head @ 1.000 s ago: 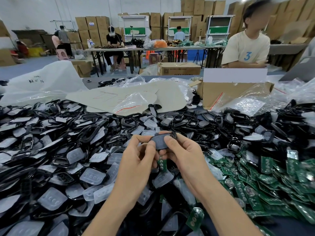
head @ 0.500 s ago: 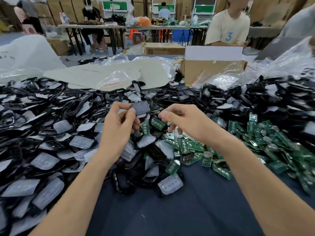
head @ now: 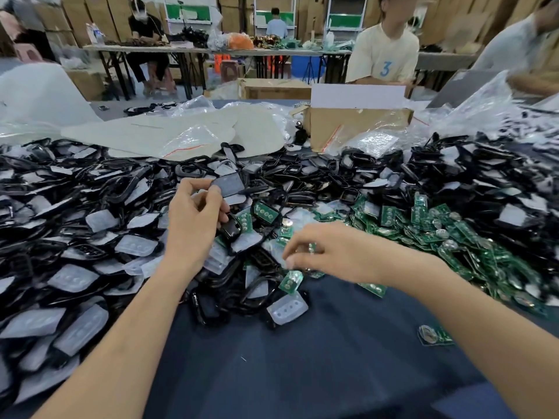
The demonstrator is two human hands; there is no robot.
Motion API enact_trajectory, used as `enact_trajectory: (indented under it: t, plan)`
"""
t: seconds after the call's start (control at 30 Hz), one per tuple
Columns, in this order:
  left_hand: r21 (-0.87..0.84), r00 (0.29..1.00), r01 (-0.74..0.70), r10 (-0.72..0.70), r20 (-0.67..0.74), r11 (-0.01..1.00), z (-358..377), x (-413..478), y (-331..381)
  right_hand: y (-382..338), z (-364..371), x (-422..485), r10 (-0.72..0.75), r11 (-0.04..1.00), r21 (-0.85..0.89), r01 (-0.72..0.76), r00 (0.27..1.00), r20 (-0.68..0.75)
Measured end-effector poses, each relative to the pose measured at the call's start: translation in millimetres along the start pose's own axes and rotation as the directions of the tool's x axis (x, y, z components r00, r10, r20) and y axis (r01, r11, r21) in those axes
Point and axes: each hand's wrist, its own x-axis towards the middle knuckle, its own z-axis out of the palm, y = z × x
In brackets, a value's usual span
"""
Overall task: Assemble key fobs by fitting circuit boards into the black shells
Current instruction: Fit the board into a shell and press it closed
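Observation:
My left hand [head: 193,220] pinches a black key fob shell [head: 228,184] between thumb and fingertips, raised above the pile. My right hand [head: 328,252] hovers low over the near edge of the green circuit boards [head: 423,228], fingers curled down among them; whether it holds a board is hidden by the fingers. A loose green board [head: 291,281] lies just below its fingertips. Black shells [head: 90,207] with translucent button pads [head: 288,307] cover the left and middle of the table.
A cardboard box [head: 357,128] and plastic bags [head: 187,140] sit behind the piles. One stray board [head: 435,335] lies on the dark blue tabletop [head: 302,358] near my right forearm. A person in a cream shirt [head: 384,55] sits across the table.
The two hands have separated. My left hand kept the black shell while my right hand moved down and right to the circuit boards. The camera tilted down.

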Motion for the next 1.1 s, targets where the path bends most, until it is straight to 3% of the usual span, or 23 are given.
enact_trajectory:
  t: [0.13, 0.33, 0.5, 0.77, 0.83, 0.93, 1.0, 1.1]
  plan:
    - [-0.018, 1.0, -0.001, 0.001, -0.006, 1.0, -2, 3, -2, 17, -5, 14, 0.106, 0.99, 0.114, -0.079, 0.963, -0.247]
    - [-0.058, 0.997, 0.025, -0.029, -0.072, 0.998, -6, 7, -3, 25, -2, 34, 0.203, 0.964, 0.241, -0.109, 0.89, -0.409]
    - [-0.078, 0.994, 0.038, -0.045, -0.098, 0.996, -6, 8, -1, 7, 3, 63, 0.261, 0.957, 0.227, -0.181, 0.881, -0.396]
    - [-0.056, 0.998, 0.032, -0.035, -0.046, 0.998, -4, 6, 0, -9, 21, 93, 0.306, 0.941, -0.038, -0.335, 0.895, -0.323]
    - [-0.047, 0.999, 0.038, -0.04, -0.035, 0.998, -3, 6, 0, -7, 22, 93, 0.302, 0.948, 0.014, -0.317, 0.89, -0.34]
    - [-0.044, 0.999, 0.041, -0.042, -0.023, 0.998, -4, 6, 0, -2, 20, 90, 0.298, 0.946, 0.255, -0.202, 0.849, -0.436]
    - [-0.044, 0.999, 0.04, -0.041, -0.016, 0.998, -5, 6, -1, -2, 17, 90, 0.377, 0.819, 0.57, -0.069, 0.813, -0.444]
    - [-0.044, 0.999, 0.04, -0.041, -0.016, 0.998, -5, 6, -1, -10, 18, 95, 0.415, 0.396, 0.904, 0.159, 0.847, -0.331]
